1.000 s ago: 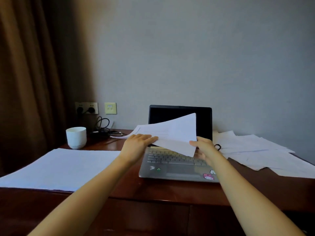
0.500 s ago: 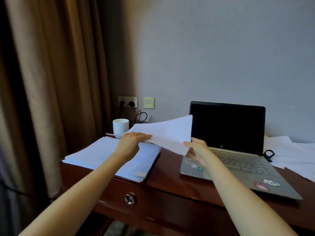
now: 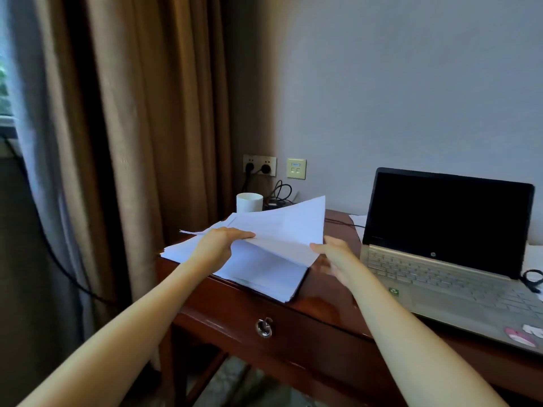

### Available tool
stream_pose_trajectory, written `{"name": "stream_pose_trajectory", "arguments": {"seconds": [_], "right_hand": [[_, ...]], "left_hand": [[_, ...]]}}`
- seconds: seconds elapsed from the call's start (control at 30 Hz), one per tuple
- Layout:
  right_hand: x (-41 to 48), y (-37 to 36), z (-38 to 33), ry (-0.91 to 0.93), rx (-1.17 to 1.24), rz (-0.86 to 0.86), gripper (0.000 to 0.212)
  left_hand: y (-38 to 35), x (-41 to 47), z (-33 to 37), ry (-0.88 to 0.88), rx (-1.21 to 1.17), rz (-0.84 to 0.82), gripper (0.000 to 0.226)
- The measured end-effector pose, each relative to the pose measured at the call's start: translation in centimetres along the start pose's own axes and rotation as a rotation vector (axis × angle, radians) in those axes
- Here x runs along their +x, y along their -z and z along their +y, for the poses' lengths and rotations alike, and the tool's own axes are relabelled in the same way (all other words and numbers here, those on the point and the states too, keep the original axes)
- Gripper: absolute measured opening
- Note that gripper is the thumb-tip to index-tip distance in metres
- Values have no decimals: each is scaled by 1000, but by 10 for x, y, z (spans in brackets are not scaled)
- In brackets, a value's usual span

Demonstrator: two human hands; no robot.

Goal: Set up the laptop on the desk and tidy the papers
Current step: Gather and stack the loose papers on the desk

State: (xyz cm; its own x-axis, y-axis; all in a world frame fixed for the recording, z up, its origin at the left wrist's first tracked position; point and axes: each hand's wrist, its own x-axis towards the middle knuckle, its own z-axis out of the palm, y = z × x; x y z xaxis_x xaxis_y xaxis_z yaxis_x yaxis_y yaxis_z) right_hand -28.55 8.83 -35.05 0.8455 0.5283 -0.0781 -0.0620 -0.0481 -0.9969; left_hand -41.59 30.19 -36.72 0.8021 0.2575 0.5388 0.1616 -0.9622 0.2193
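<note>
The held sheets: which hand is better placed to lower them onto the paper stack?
Probably left. The left hand grips the held sheets right above the paper stack; the right hand pinches their corner beyond the stack's edge, nearer the laptop.

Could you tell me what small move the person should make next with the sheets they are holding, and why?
Probably lower the held sheets onto the paper stack at the left corner of the desk and let go. The left hand and right hand grip them tilted just above that stack, so setting them down flat seems the natural tidying step.
</note>
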Motion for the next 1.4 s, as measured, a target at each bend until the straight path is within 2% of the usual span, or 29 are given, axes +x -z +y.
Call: {"name": "stream_pose_trajectory", "arguments": {"seconds": [0.23, 0.47, 0.67, 0.73, 0.77, 0.83, 0.87, 0.93, 1.03, 1.13, 1.23, 1.4], "right_hand": [[1, -14, 11, -14, -106, -29, 31], [8, -23, 22, 138, -379, 35, 36], [14, -27, 31, 116, -473, 97, 25], [13, -27, 33, 124, -540, 108, 14], [14, -27, 34, 125, -591, 121, 6], [16, -24, 36, 134, -649, 124, 10], [15, -24, 35, 139, -673, 122, 5], [15, -22, 35, 142, -713, 125, 16], [14, -18, 34, 141, -807, 136, 15], [13, -14, 29, 145, -867, 115, 23], [10, -2, 21, 174, -912, 80, 44], [-5, 30, 1, 203, -1009, 18, 60]], "left_hand": [[-5, -13, -12, 54, 14, -55, 65], [-11, -24, -15, 133, -42, -87, 61], [-13, -31, -15, 157, -88, -110, 47], [-14, -34, -17, 178, -115, -122, 47], [-14, -34, -17, 191, -131, -138, 47], [-10, -35, -15, 225, -176, -188, 45], [-7, -34, -13, 239, -201, -223, 42], [0, -31, -10, 254, -238, -301, 36], [8, -25, -7, 243, -212, -410, 29], [14, -19, 0, 216, -176, -477, 32], [15, -8, 14, 183, -171, -473, 32], [6, 17, 56, 101, -99, -435, 33]]}}
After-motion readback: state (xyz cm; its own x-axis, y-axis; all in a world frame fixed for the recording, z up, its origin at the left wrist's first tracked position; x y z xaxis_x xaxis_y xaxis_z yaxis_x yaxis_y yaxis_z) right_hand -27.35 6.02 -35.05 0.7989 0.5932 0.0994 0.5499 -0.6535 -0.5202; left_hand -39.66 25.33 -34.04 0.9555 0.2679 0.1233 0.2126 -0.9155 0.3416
